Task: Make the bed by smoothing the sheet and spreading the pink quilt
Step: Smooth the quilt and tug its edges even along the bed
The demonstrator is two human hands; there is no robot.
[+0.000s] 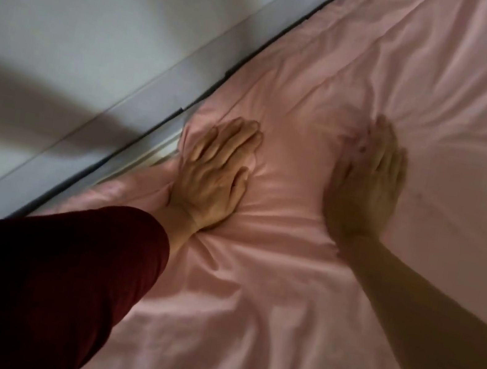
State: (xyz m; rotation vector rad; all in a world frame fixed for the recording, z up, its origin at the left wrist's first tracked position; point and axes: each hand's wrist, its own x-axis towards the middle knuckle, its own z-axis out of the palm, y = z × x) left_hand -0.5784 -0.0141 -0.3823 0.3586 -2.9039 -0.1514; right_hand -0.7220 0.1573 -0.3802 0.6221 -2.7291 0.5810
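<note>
Pink fabric (298,291) covers the bed and fills the right and lower part of the view; whether it is the sheet or the quilt I cannot tell. Creases fan out across it. My left hand (218,173) lies flat, palm down, on the fabric near the bed's left edge, its arm in a dark red sleeve. My right hand (369,180) also presses flat on the fabric a little further in, blurred and in shadow. Neither hand holds anything. Wrinkles bunch around both wrists.
A pale grey wall (87,10) runs along the bed's left side. A dark gap and a grey ledge (166,99) lie between wall and mattress edge. A broad shadow falls across the wall at the left.
</note>
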